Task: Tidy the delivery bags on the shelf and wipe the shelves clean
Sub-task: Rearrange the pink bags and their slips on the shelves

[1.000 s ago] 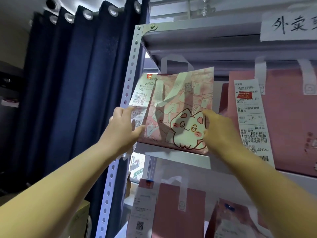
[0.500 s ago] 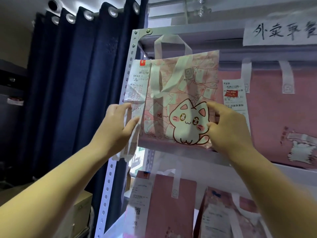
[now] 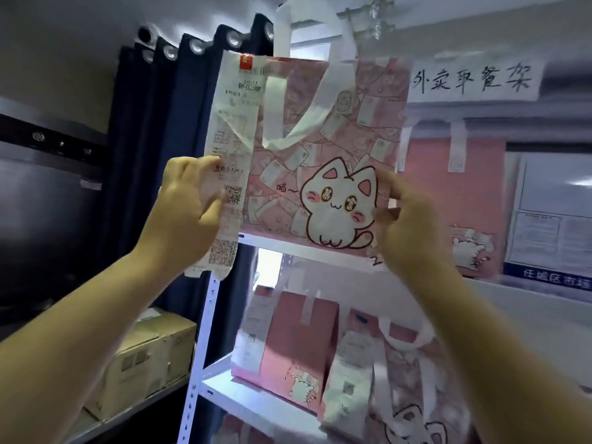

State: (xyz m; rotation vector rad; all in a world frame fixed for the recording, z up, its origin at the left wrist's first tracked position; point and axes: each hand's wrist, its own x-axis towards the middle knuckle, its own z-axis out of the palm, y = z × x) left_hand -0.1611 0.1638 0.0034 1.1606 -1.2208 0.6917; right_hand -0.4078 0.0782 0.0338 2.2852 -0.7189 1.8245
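Note:
A pink delivery bag [image 3: 323, 129] printed with a white cat hangs in the air in front of the metal shelf [image 3: 275, 243]. Its white handles point up and a long receipt [image 3: 232, 123] dangles down its left side. My left hand [image 3: 189, 203] grips the bag's left edge over the receipt. My right hand [image 3: 407, 216] pinches its lower right edge. Another pink bag [image 3: 474, 200] stands on the upper shelf behind. Several more pink bags [image 3: 288, 344] stand on the lower shelf [image 3: 243, 398].
A dark blue curtain [image 3: 173, 129] hangs left of the perforated shelf post [image 3: 205, 331]. A cardboard box [image 3: 144, 357] sits low on the left. A handwritten paper sign [image 3: 474, 80] is stuck to the top shelf, and a blue-framed notice [image 3: 554, 219] is at far right.
Both hands have lifted the cat bag off the upper shelf and drawn it closer to me and higher. My view has shifted, so more of the lower shelf shows.

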